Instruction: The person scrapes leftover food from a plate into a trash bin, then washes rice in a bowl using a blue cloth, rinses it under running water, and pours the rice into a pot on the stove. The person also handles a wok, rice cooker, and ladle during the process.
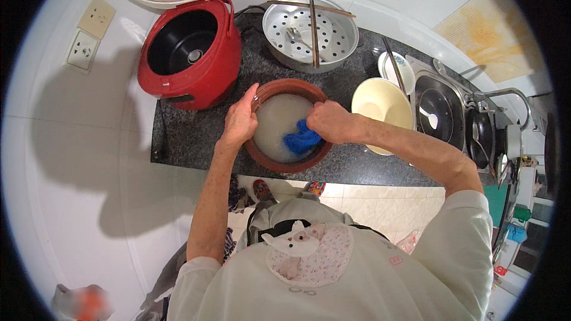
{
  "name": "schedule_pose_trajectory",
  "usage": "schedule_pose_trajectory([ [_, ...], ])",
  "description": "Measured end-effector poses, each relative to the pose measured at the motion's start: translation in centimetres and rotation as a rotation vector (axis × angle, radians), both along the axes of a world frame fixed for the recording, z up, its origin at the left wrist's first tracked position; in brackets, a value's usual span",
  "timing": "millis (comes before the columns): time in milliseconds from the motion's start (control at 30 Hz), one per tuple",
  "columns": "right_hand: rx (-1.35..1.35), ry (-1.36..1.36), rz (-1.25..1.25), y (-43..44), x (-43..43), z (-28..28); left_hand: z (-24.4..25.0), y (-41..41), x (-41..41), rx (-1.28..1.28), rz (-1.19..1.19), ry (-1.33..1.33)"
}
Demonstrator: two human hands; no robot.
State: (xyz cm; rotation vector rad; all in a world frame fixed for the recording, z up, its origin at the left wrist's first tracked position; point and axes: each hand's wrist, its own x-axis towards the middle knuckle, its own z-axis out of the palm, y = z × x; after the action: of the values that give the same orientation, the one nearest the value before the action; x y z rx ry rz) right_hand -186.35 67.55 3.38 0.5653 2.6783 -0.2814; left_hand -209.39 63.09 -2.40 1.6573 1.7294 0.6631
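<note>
A brown clay pot (289,168) stands near the front edge of the counter with cloudy whitish liquid (283,118) inside. My left hand (241,120) steadies the pot's left side, its fingers along the rim. In my right hand (332,122), curled in a fist at the right side of the pot, is a blue cloth (303,139). The cloth hangs inside against the right wall, its lower part in the liquid. My right fingertips are hidden from this angle.
A red rice cooker (223,62) with raised lid stands back left. Behind the pot, a perforated metal steamer (279,53) carries chopsticks (314,31) and a spoon (294,34). A cream bowl (379,98) and white plate (403,69) sit right, beside the sink (457,98) with its faucet (513,91).
</note>
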Motion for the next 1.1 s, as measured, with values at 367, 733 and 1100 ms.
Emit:
schedule_pose_trajectory([
  [367, 0.28, 0.449, -0.042, 3.1, -3.3, -2.5, 0.1, 0.1, -0.7, 0.009, -0.108, -0.075],
  [733, 0.471, 0.166, 0.011, 1.2, -2.4, -3.5, -0.2, -0.2, 0.6, 0.043, 0.038, 0.206],
  [1100, 0.052, -0.195, 0.077, -1.2, -1.9, -5.6, 0.5, -0.4, 1.9, 0.03, 0.102, 0.326],
])
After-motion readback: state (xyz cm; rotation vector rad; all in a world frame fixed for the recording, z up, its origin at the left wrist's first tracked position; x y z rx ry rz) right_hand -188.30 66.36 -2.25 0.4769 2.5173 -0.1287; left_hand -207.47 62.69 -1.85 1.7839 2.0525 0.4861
